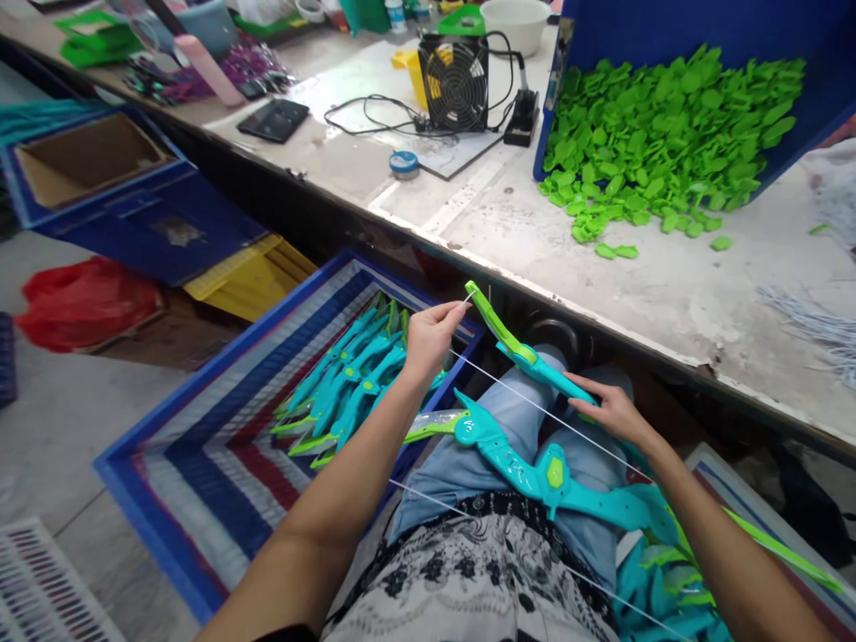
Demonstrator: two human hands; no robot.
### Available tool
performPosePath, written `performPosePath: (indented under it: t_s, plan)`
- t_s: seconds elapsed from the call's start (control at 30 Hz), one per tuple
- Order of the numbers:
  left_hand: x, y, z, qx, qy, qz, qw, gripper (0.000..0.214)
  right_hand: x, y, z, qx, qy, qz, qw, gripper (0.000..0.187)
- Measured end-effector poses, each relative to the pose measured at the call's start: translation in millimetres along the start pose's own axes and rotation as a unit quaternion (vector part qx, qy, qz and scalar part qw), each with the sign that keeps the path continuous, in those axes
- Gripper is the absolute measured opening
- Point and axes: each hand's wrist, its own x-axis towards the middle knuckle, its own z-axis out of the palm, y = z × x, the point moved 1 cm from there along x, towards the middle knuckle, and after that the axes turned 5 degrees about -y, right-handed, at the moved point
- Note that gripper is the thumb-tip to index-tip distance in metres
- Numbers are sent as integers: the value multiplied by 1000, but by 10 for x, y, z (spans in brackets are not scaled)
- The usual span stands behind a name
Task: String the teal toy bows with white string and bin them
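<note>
My left hand is closed, pinching a white string at the green tip of a toy bow. My right hand grips that bow by its turquoise part, with the fingers around it. Across my lap lies another turquoise and green toy bow, with a pentagon-shaped green piece on it. White string runs over my thighs between the hands and the lap. Part of the held bow is hidden behind my right hand and forearm.
A blue-rimmed crate at my left holds several finished-looking bows. More turquoise parts lie at lower right. On the workbench stand a fan, a blue bin spilling green pieces, and loose white strings.
</note>
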Motion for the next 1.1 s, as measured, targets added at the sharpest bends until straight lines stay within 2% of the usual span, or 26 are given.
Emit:
performPosePath:
  t_s: [0.27, 0.43, 0.57, 0.7, 0.8, 0.87, 1.0, 1.1]
  plan:
    - [19, 27, 22, 6, -24, 12, 1000, 30, -17, 8, 13, -14, 7, -20, 1000, 51]
    - [15, 34, 84, 23, 8, 40, 999, 41, -80, 5, 138, -77, 26, -74, 994, 49]
    - [-48, -1, 51, 79, 9, 68, 995, 23, -204, 6, 269, -165, 54, -99, 980, 48]
    - [-207, -89, -67, 96, 25, 68, 993, 19, -187, -148, 251, -223, 97, -136, 961, 44]
    - [-318, -149, -129, 88, 24, 74, 993, 20, 97, -509, 193, -215, 152, -191, 946, 37]
    - [-365, -178, -147, 80, 19, 78, 994, 20, 411, -837, 205, -186, 151, -242, 940, 32]
    - [-403, -217, -164, 57, 2, 77, 995, 20, 1064, -1444, 344, -105, 93, -310, 940, 26]
    - [-410, -244, -184, 54, 1, 77, 996, 21, 1354, -1696, 432, -45, 24, -310, 949, 17]
